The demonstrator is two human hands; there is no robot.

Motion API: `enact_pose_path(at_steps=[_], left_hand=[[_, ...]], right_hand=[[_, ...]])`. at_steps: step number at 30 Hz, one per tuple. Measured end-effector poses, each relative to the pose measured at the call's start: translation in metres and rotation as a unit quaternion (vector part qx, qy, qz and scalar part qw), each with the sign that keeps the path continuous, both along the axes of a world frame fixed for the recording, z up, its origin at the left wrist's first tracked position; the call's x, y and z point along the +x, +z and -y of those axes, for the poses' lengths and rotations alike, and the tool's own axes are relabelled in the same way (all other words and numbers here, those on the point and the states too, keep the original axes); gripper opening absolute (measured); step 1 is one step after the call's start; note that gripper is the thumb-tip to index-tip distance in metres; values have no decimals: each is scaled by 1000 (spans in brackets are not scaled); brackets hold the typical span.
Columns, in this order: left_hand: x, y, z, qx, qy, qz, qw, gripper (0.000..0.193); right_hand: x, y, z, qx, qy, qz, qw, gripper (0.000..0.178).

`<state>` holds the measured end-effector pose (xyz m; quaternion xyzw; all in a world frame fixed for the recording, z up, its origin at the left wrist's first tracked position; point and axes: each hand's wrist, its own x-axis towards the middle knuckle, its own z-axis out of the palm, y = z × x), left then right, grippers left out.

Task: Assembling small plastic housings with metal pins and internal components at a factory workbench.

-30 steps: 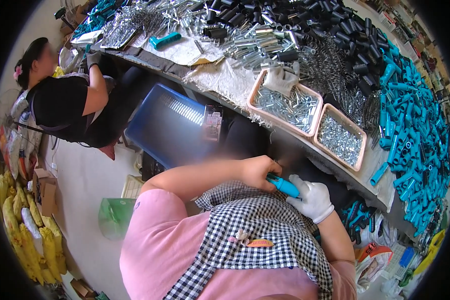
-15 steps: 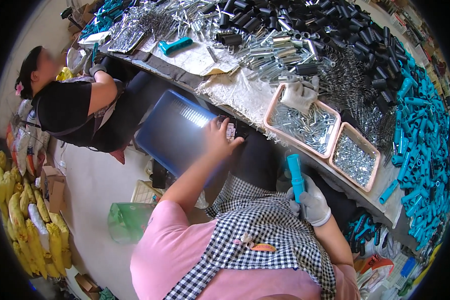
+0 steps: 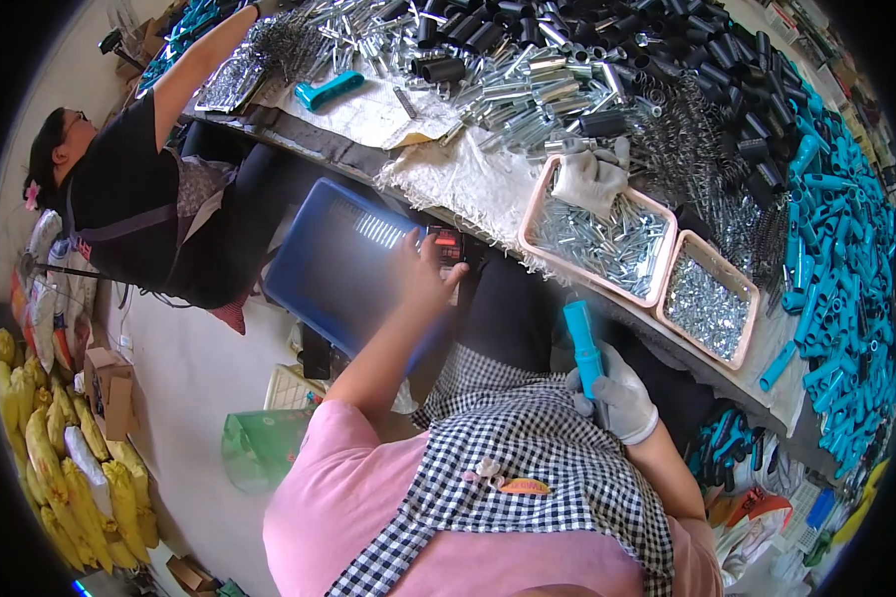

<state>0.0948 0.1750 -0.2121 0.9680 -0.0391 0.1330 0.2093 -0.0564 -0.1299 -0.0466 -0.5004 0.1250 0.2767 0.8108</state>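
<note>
Gloved right hand (image 3: 622, 396) grips a teal handle (image 3: 582, 348) beyond the apron (image 3: 528, 433), long axis pointing far, slightly left. Bare left hand (image 3: 428, 281) spreads open by a blue crate (image 3: 304, 269). The apron's orange badge (image 3: 525, 487) bears lettering.

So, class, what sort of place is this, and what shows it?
Probably a small assembly workshop: loose teal parts and black tubes lie heaped on a workbench, near pink trays of small metal pieces.

Pink bins (image 3: 587, 276) obstruct ahead; blue crate (image 3: 319, 264) seems free.
</note>
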Motion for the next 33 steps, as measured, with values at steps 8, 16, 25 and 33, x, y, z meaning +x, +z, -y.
enact_pose_path(at_steps=[8,16,25,33], left_hand=[[-27,-1,-6,-5,9,-30,999,73],[-49,-2,-4,38,18,-29,999,73],[-61,-6,-3,77,9,-24,997,65],[-61,-3,1,100,3,-11,995,64]], right_hand=[[-6,4,-5,24,-23,-17,999,92],[-20,-15,4,96,-80,-33,992,78],[-26,-21,15,124,-79,-46,988,82],[-27,-18,20,123,-81,-46,988,82]])
